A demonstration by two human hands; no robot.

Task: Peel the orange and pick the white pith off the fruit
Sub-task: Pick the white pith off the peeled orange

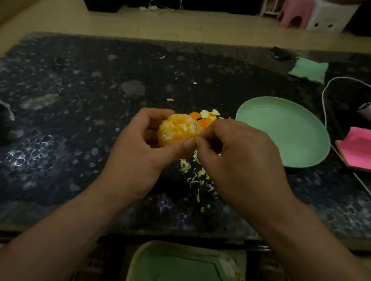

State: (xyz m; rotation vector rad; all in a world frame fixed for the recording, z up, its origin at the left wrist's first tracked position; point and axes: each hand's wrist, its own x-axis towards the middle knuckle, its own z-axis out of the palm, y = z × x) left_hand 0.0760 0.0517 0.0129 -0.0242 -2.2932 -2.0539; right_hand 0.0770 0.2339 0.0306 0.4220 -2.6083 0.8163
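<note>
While left hand [139,150] grips orange [177,130], right hand [237,159] pinches it, plate [286,132] beside.

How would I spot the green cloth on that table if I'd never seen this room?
Start at the dark speckled table and find the round green plate near its right side. Look past the plate toward the far right corner: the green cloth lies flat there, beside the loop of white cable. Unlike the plate, it is square, soft and wavy-edged.

Bare forearms [61,230], bare left hand [144,146], right hand [237,158]
</note>
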